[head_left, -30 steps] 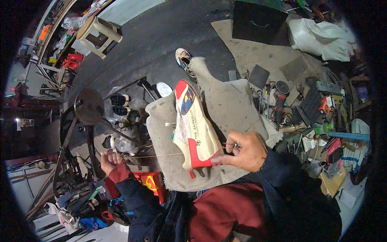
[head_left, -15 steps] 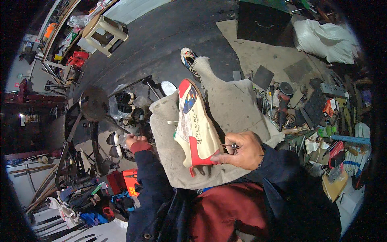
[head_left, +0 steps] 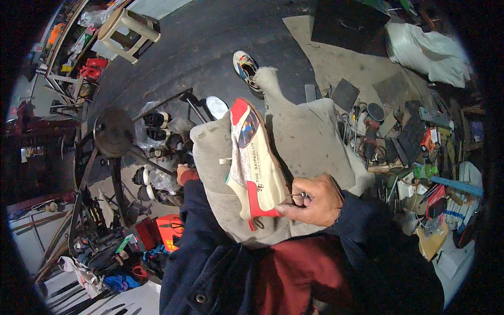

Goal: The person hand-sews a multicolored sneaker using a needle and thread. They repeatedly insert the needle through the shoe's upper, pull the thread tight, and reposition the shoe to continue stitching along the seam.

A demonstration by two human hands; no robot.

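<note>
A cream sneaker with red toe and heel [head_left: 251, 152] lies on its side on a grey cloth [head_left: 312, 142] over my lap, toe pointing away. My right hand [head_left: 315, 202] is closed at the heel, gripping it together with a small dark metal tool whose tip is hidden. My left hand [head_left: 185, 169] is left of the cloth, mostly behind my sleeve, fingers curled; what it holds is too small to make out. A second multicolour sneaker [head_left: 244, 67] is beyond the cloth.
A stool [head_left: 127, 34] stands upper left, a black box [head_left: 344, 29] and white sack [head_left: 425, 52] upper right. A metal stand [head_left: 113, 134] and bagged shoes [head_left: 160, 181] are at left. Hand tools, a power tool [head_left: 370, 131] and clutter crowd the right; an orange case [head_left: 169, 231] is lower left.
My left hand has moved up and rightward from its outstretched spot, now mostly behind the sleeve; the pale thread seen earlier is hard to see. My right hand stays at the heel.
</note>
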